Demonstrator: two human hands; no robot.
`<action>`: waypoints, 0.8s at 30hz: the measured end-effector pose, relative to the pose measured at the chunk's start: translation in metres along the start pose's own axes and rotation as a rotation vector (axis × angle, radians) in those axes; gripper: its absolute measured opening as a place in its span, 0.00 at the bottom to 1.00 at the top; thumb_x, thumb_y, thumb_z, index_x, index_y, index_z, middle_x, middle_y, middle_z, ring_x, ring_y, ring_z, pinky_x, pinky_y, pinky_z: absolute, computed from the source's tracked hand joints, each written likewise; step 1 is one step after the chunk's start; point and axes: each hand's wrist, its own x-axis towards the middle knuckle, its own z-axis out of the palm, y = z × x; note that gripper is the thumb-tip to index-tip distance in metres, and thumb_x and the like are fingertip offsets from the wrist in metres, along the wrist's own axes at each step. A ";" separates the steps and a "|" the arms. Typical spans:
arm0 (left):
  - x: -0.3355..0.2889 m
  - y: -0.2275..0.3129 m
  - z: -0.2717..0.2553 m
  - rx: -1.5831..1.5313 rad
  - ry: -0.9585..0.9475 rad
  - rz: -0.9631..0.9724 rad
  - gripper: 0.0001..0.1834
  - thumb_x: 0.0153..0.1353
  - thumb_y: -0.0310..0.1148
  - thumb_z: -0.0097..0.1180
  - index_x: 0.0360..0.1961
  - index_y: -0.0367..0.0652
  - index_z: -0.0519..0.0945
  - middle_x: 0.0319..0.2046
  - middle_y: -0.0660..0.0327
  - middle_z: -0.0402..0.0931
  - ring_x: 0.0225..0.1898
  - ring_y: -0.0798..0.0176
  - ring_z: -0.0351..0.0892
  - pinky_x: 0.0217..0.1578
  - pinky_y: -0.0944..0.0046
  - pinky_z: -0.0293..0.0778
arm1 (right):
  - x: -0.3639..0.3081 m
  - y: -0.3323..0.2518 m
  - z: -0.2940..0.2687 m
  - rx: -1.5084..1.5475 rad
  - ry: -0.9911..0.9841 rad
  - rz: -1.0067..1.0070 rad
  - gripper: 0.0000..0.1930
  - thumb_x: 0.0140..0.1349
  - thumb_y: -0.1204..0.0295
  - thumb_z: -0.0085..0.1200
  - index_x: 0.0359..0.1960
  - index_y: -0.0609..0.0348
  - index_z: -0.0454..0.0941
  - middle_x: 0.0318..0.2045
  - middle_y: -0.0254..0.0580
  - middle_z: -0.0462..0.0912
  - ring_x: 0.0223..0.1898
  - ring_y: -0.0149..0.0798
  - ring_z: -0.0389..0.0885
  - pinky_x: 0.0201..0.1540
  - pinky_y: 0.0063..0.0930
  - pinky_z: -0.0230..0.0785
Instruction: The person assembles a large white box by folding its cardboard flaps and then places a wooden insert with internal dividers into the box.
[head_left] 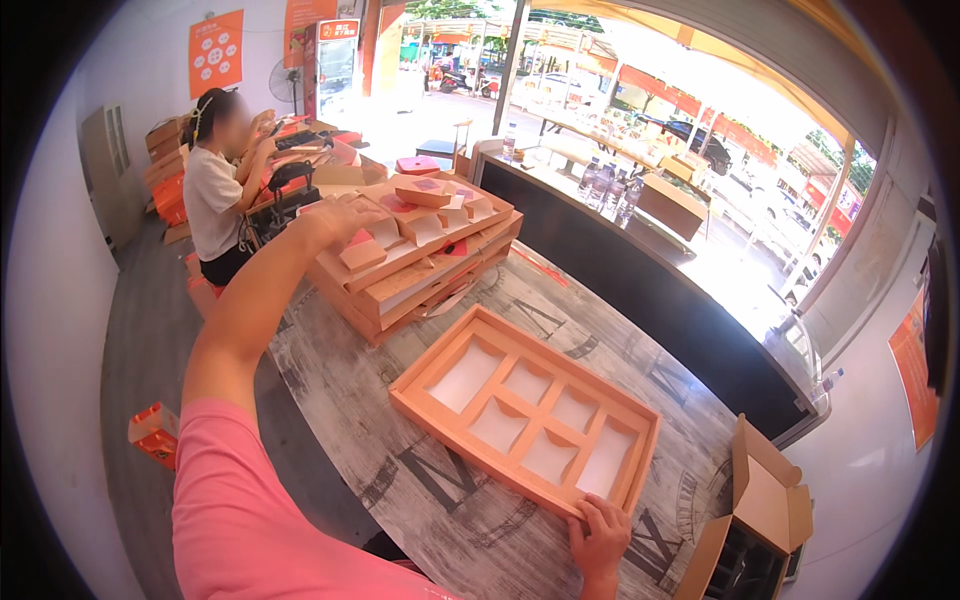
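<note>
A shallow orange-brown cardboard tray lies on the table before me, its inner frame dividing it into several white-floored compartments. At its near right corner, my right hand has its fingers bent over the rim, closed on the edge. My left arm stretches far forward to a stack of cardboard trays. There my left hand is over the top layer, fingers stretched out beside a small open carton. Its fingertips are partly lost among the cartons, so any contact is unclear. Another small carton sits farther right on the stack.
The grey patterned table carries an open brown box at the near right. Beyond it runs a dark-fronted counter with water bottles. Another person works at the far left. An orange bag stands below left.
</note>
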 end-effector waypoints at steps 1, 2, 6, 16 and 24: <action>0.005 -0.001 0.003 0.030 -0.097 -0.063 0.52 0.50 0.24 0.71 0.78 0.61 0.65 0.79 0.59 0.58 0.81 0.50 0.52 0.78 0.52 0.57 | 0.000 0.000 -0.001 -0.001 0.001 0.002 0.14 0.54 0.67 0.70 0.43 0.51 0.88 0.49 0.36 0.89 0.51 0.47 0.85 0.57 0.45 0.72; 0.010 0.000 0.007 0.066 -0.139 -0.068 0.54 0.49 0.25 0.72 0.79 0.62 0.64 0.80 0.60 0.57 0.82 0.50 0.50 0.78 0.51 0.56 | 0.000 0.001 -0.002 -0.002 0.003 -0.001 0.14 0.54 0.67 0.70 0.43 0.51 0.88 0.49 0.36 0.89 0.51 0.47 0.85 0.56 0.45 0.72; 0.024 0.010 0.021 0.171 -0.279 -0.043 0.58 0.46 0.28 0.76 0.80 0.64 0.62 0.80 0.62 0.56 0.83 0.50 0.46 0.79 0.48 0.53 | 0.000 -0.001 -0.004 0.016 -0.003 0.008 0.13 0.55 0.67 0.70 0.43 0.50 0.88 0.48 0.36 0.89 0.51 0.47 0.85 0.56 0.44 0.72; 0.002 -0.004 -0.026 0.148 -0.094 0.115 0.52 0.42 0.35 0.81 0.72 0.53 0.70 0.75 0.57 0.66 0.80 0.49 0.57 0.78 0.56 0.58 | 0.001 -0.003 -0.002 0.022 -0.006 0.015 0.13 0.56 0.68 0.69 0.43 0.52 0.88 0.48 0.37 0.89 0.51 0.47 0.85 0.57 0.44 0.72; -0.053 0.015 -0.113 -0.232 0.099 0.078 0.49 0.49 0.42 0.80 0.70 0.42 0.68 0.66 0.47 0.73 0.68 0.45 0.73 0.71 0.57 0.68 | 0.002 -0.004 -0.005 0.029 -0.015 0.023 0.13 0.56 0.70 0.69 0.43 0.53 0.88 0.48 0.37 0.89 0.51 0.47 0.85 0.59 0.44 0.71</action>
